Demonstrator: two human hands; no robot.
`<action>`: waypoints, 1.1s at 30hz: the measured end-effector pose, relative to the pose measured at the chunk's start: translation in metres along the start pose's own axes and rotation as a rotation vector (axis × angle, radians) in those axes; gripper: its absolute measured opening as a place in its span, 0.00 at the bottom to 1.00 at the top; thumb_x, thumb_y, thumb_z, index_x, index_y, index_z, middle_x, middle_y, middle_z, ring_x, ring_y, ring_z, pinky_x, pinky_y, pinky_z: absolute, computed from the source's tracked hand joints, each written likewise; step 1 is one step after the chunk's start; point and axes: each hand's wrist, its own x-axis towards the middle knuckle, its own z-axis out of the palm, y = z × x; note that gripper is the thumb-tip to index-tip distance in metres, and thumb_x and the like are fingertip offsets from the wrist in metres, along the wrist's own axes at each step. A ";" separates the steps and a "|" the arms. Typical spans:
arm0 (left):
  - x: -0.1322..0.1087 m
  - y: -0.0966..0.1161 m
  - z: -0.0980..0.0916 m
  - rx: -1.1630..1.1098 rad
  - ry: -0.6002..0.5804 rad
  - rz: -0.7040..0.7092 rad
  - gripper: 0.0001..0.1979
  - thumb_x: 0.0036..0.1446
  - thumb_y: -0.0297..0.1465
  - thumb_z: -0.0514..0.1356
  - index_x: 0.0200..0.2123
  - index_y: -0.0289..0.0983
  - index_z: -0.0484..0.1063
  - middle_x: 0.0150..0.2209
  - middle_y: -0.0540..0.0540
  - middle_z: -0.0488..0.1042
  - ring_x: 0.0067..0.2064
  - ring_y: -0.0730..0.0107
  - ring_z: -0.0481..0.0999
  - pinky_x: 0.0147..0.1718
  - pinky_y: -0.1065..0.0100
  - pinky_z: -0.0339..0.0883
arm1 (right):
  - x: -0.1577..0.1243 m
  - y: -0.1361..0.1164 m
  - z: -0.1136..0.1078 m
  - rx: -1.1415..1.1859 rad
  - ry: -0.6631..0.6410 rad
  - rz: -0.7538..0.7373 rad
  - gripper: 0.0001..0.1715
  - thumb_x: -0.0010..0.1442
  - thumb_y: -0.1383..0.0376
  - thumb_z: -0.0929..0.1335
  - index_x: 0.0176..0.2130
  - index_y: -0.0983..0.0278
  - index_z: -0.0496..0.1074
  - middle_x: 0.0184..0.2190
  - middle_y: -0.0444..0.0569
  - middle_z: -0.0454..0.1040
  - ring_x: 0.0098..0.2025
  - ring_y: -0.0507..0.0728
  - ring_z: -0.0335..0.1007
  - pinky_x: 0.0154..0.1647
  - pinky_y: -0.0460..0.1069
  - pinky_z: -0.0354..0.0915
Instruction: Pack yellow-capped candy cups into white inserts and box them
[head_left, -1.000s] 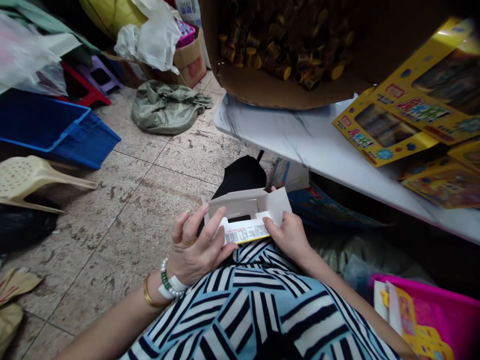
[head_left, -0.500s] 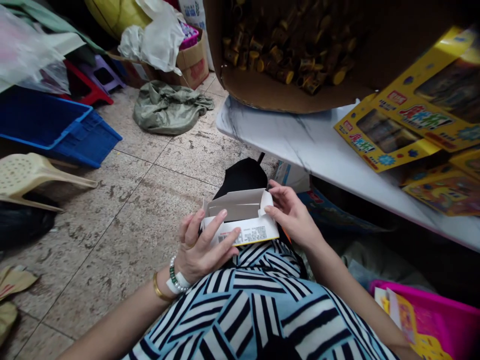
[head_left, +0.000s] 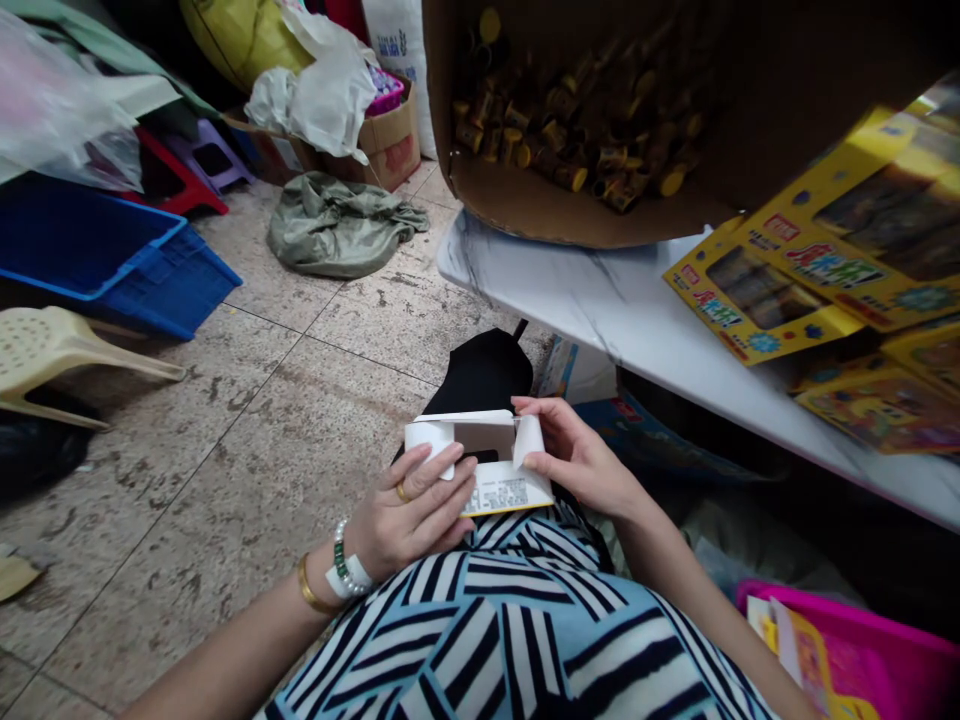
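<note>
A small cardboard box (head_left: 504, 490), white with printed text and a yellow edge, rests in my lap with its open side up. My left hand (head_left: 412, 512) grips its left end, fingers laid over the near side and against a white end flap (head_left: 429, 437) folded inward. At the other end, my right hand (head_left: 585, 458) holds the box, thumb and fingers around the right end flap (head_left: 529, 443), which stands bent up. Between the flaps the grey inside of the box shows, with a dark gap at its bottom.
On the marbled tabletop (head_left: 547, 290) stand a large carton (head_left: 555, 225) of small yellow-capped containers and several yellow window boxes (head_left: 757, 300). A pink basket (head_left: 892, 640) is at lower right. To the left are a blue crate (head_left: 157, 285), a cream stool (head_left: 52, 345) and a grey-green sack (head_left: 341, 225).
The left end flap has been folded in over the opening, with my left fingers on it. The right flap now stands more upright. The box has tipped and shifted slightly down in view.
</note>
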 end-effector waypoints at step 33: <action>0.054 -0.024 0.007 -0.543 -0.042 -0.262 0.21 0.63 0.22 0.58 0.59 0.34 0.69 0.61 0.33 0.72 0.61 0.61 0.74 0.58 0.59 0.72 | 0.014 0.004 0.016 -0.593 0.209 -0.032 0.36 0.56 0.66 0.70 0.63 0.58 0.62 0.61 0.53 0.68 0.62 0.63 0.65 0.64 0.60 0.61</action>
